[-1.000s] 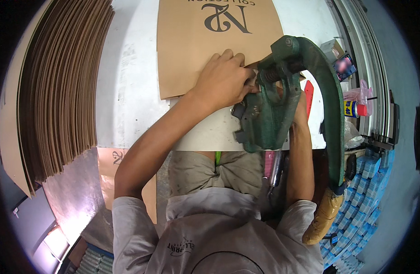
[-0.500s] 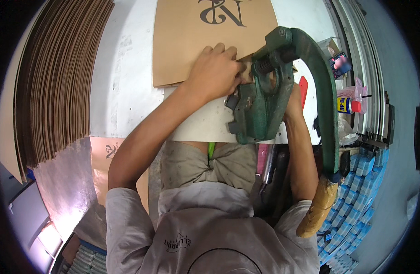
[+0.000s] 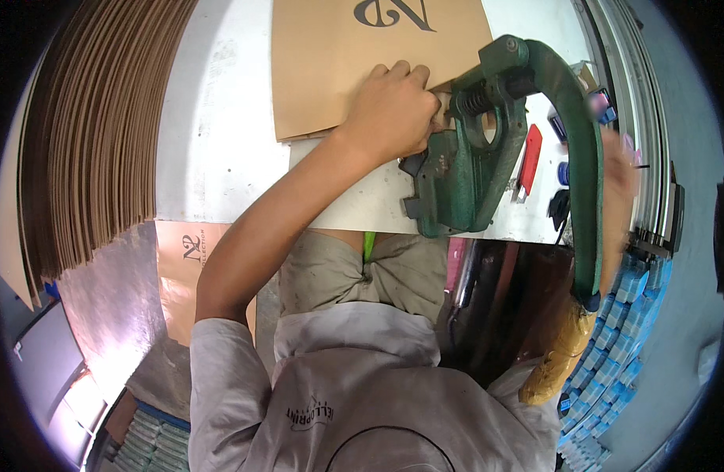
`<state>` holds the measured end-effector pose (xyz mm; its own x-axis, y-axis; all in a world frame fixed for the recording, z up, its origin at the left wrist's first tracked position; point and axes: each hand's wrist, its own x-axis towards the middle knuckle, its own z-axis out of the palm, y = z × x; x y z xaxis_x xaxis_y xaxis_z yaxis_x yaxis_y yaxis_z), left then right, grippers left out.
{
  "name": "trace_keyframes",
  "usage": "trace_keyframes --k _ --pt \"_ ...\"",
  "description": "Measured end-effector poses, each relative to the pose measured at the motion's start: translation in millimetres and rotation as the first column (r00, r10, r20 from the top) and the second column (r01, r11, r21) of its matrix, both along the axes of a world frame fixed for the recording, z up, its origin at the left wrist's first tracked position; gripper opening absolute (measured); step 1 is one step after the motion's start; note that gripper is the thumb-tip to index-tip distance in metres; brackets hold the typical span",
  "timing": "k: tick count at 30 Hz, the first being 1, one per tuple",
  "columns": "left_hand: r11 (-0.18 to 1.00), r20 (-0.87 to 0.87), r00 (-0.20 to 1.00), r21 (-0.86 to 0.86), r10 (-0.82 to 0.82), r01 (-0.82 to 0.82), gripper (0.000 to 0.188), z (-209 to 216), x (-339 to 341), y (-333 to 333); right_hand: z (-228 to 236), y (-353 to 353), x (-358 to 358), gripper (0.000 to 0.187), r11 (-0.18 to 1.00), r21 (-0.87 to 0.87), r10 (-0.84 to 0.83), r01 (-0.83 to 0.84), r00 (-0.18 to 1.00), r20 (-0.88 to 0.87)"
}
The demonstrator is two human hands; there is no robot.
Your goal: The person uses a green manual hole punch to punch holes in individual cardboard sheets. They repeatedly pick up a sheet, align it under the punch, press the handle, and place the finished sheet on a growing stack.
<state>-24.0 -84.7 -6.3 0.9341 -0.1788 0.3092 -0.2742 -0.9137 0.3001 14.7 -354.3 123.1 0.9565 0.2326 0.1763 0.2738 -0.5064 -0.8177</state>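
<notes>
A brown paper bag (image 3: 330, 71) with a dark printed logo lies flat on the white table, its edge running into the jaws of a green hand-lever press (image 3: 468, 169). My left hand (image 3: 397, 110) is closed on the bag's edge, its curled fingers right beside the jaws; the fingertips are partly hidden. The press's long curved lever (image 3: 586, 173) arcs over to the right, down to a handle wrapped in yellow tape (image 3: 563, 350). Beyond the lever, my right hand (image 3: 618, 173) is smeared by motion and partly covered, so its fingers do not show.
A tall stack of brown cardboard sheets (image 3: 102, 141) stands at the left. Right of the press lie a red cutter knife (image 3: 530, 161) and a black item (image 3: 559, 208). Metal rails (image 3: 645, 141) run along the table's right side. Blue-wrapped bundles (image 3: 614, 338) are piled below at right.
My right hand has left the spot behind the press and moved right, past the lever, uncovering the red knife. My left hand stays on the bag at the jaws. The view has shifted slightly.
</notes>
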Motion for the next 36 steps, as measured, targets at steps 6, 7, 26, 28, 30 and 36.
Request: trace_keyframes --k 6,7,26,28,30,36 --pt "0.998 -0.01 0.998 -0.018 -0.055 0.054 0.027 7 4 -6 70 31 -103 0.053 0.646 -0.635 0.671 -0.423 0.712 0.208" --pt "0.999 -0.013 0.999 -0.008 -0.048 0.048 0.028 9 2 -5 57 38 -104 0.056 0.572 -0.667 0.736 -0.478 0.657 0.16" --pt "0.983 0.063 0.998 0.186 -0.003 -0.009 0.05 -14 -35 38 -157 -42 23 0.021 0.947 -0.28 0.168 -0.156 0.986 0.019" --pt "0.971 0.043 0.997 0.227 0.069 -0.078 0.048 -10 -54 59 -182 -19 36 0.018 0.946 -0.229 0.263 -0.228 0.955 0.135" --pt "0.971 0.031 0.997 0.227 0.074 -0.079 0.047 -13 -54 66 -165 -6 35 0.018 0.903 -0.373 0.262 -0.214 0.962 0.081" --pt "0.976 0.022 1.0 0.219 0.0 -0.005 0.061 -14 -29 55 -139 13 31 0.021 0.962 -0.006 0.271 -0.273 0.958 -0.091"
